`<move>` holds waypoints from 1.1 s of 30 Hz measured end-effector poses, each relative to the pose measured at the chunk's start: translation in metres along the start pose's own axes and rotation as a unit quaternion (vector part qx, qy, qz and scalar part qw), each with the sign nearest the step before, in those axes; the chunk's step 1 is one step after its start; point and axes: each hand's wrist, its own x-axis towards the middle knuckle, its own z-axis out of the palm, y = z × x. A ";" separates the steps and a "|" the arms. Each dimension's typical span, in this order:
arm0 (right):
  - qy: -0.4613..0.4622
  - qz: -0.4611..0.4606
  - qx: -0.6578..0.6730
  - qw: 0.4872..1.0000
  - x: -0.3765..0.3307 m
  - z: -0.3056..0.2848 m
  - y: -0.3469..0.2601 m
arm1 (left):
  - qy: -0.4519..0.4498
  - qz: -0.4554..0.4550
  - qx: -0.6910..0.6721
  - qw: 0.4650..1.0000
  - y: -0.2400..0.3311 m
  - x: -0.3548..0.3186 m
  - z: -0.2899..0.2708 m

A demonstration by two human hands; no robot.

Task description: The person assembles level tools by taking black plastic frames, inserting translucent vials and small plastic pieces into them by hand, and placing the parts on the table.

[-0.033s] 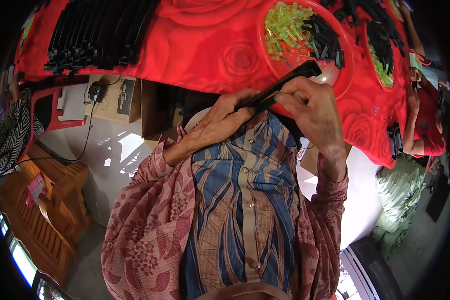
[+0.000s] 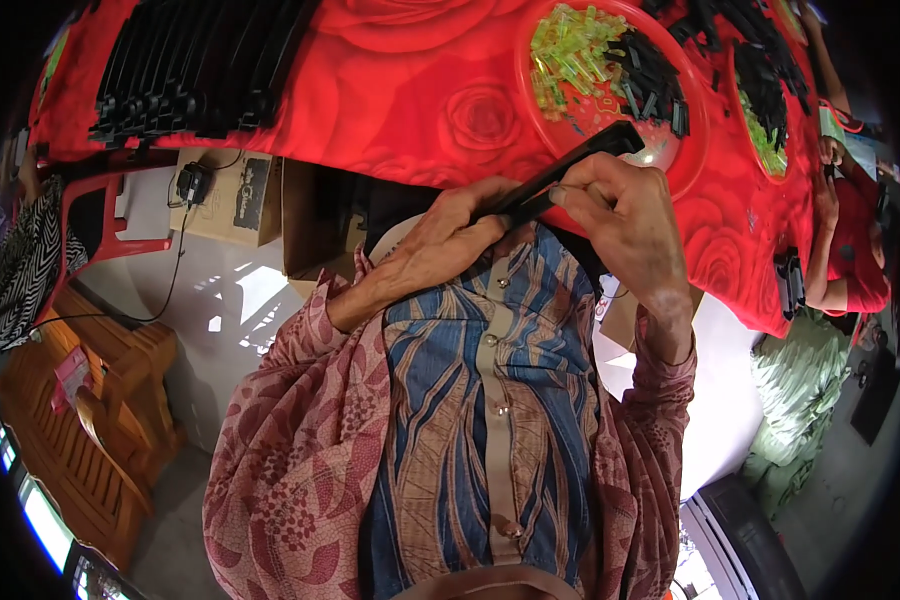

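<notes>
A long black plastic strip (image 2: 580, 160) slants up and right in front of my body, its far end over the rim of a red plastic tray (image 2: 703, 150). My left hand (image 2: 460, 230) is closed round the strip's near end, thumb on top. Against its right side, near the middle, the thumb and fingers of my right hand (image 2: 620, 215) are pinched together. Whatever lies between those fingertips is too small to make out. In the tray lie yellow-green translucent pieces (image 2: 575, 50) and short black pieces (image 2: 650, 85).
Many similar black strips (image 2: 200, 70) lie in a row at the table's far left. A red rose-patterned cloth (image 2: 400, 100) covers the table. Another tray of pieces (image 2: 760, 110) stands at right, near a person in red (image 2: 855, 230). Below are a cardboard box (image 2: 235, 200) and a wooden bench (image 2: 80, 430).
</notes>
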 end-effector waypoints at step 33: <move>0.004 0.034 0.021 0.999 0.006 0.010 0.010 | 0.040 -0.004 0.124 0.991 -0.004 0.001 -0.006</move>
